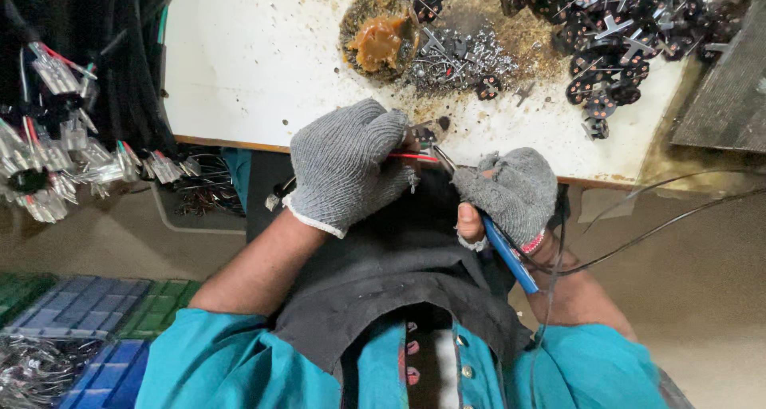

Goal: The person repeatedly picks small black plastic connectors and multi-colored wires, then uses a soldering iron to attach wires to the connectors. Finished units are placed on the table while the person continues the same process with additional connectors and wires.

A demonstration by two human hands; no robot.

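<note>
Two gloved hands meet at the near edge of the white table [239, 66], and between them I see a thin red wire [413, 157]. It is slender and bright, its long axis nearly level, running left to right toward the plier tips. My left hand [347, 165] is curled shut around the wire's left end. My right hand [511, 192] is closed on blue-handled pliers [501, 249], handle slanting down to the right, nose pointing up-left at the wire.

Bright even overhead light, white table [239, 58] near glare; edges soft, dim.
</note>
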